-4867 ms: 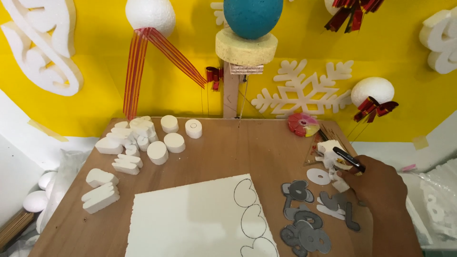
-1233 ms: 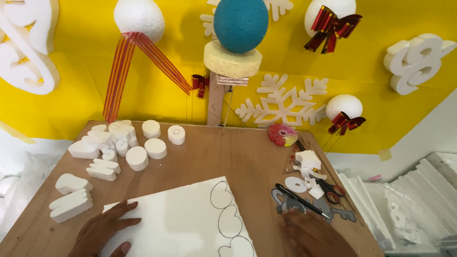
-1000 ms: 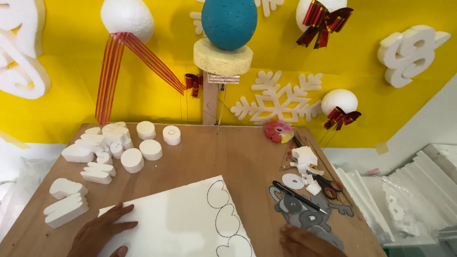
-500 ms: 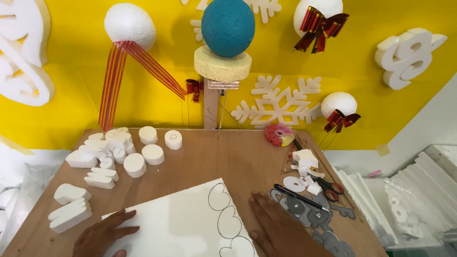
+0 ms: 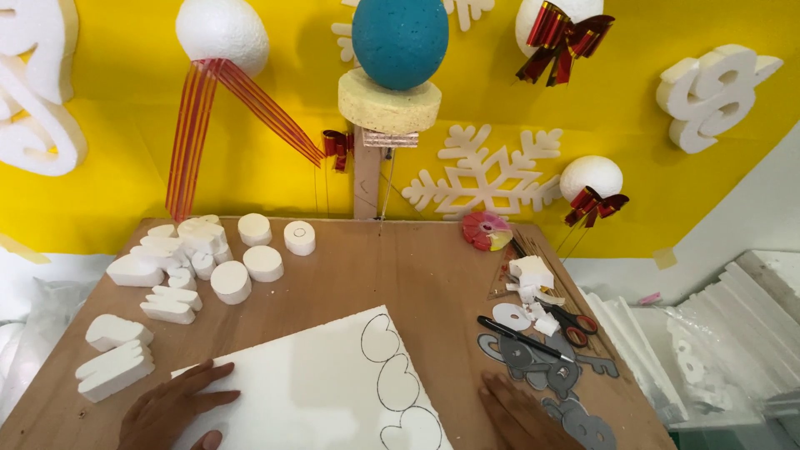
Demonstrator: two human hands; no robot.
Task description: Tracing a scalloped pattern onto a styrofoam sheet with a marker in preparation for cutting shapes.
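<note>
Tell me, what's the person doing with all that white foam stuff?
A person is working at a wooden table. Their left hand rests flat on a big white foam sheet with round shapes drawn along its edge. Their right hand lies on the table beside it, near grey cut-outs and a black pen. It holds nothing. Small white foam pieces sit at the back left, and scissors lie on the right.

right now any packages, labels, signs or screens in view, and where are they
No screens, printed labels or signs show.
Clear plastic wrapping: crumpled, left of the board, beyond the left hand.
Clear-wrapped stack of white foam sheets: right of the board, long flat slabs.
White foam sheet: on the board between both hands, black outlined round shapes along its right edge.
Right hand: flat on the board beside grey cut-out shapes.
</note>
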